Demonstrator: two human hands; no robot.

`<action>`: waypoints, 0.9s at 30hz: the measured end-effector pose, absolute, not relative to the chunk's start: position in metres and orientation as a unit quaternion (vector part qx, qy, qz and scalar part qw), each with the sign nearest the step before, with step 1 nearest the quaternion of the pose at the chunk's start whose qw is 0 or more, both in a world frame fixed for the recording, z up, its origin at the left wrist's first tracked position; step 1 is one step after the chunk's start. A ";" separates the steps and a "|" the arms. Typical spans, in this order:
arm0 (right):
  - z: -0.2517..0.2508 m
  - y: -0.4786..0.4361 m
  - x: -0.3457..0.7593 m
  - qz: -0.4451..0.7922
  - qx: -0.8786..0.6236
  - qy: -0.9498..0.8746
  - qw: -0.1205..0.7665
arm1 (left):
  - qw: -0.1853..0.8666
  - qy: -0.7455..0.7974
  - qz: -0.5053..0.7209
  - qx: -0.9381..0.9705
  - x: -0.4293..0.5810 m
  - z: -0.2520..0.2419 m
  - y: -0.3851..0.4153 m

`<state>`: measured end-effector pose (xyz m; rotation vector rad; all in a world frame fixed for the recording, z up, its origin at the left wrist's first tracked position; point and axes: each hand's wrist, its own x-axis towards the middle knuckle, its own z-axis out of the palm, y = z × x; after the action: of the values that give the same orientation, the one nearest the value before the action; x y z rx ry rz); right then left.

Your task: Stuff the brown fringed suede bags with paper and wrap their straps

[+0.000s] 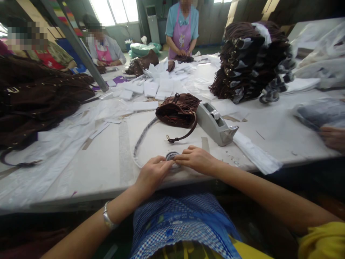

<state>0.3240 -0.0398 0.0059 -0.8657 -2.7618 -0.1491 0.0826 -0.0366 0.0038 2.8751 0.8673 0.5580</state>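
My left hand and my right hand meet near the front edge of the table. Between them, both sets of fingers close on the coiled end of a bag strap that has a greyish wrapping. From this coil the strap runs left and curves back up to a small dark brown fringed handbag. The bag lies on its side just beyond my hands, its mouth facing me. A short brown strap with a gold clasp hangs from its right side. My fingers partly cover the coil.
A grey tape dispenser stands right of the bag. Brown bags are stacked at the right and heaped at the left. White foam pieces cover the far table. Co-workers sit and stand beyond; another person's hand is at far right.
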 end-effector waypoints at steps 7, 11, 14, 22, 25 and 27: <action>0.000 -0.045 0.325 -0.006 -0.266 -0.955 0.131 | 0.143 0.295 0.162 0.931 0.089 0.007 -0.031; 0.001 -0.034 0.337 -0.014 -0.220 -0.967 0.129 | 0.111 0.247 0.125 0.954 0.087 0.014 -0.020; 0.001 -0.038 0.329 -0.027 -0.267 -0.956 0.119 | 0.127 0.328 0.139 0.926 0.094 0.011 -0.026; -0.003 -0.032 0.326 0.060 -0.219 -0.960 0.162 | 0.138 0.310 0.108 0.934 0.075 0.022 -0.027; -0.004 -0.022 0.325 0.051 -0.227 -0.958 0.169 | 0.106 0.324 0.102 0.934 0.067 0.023 -0.020; -0.005 -0.022 0.317 0.017 -0.262 -0.951 0.165 | 0.101 0.378 0.109 0.914 0.068 0.017 -0.022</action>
<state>0.3172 -0.0218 -0.0046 -0.7466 -2.7088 0.0481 0.0678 -0.0222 0.0173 2.7007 1.1159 0.3230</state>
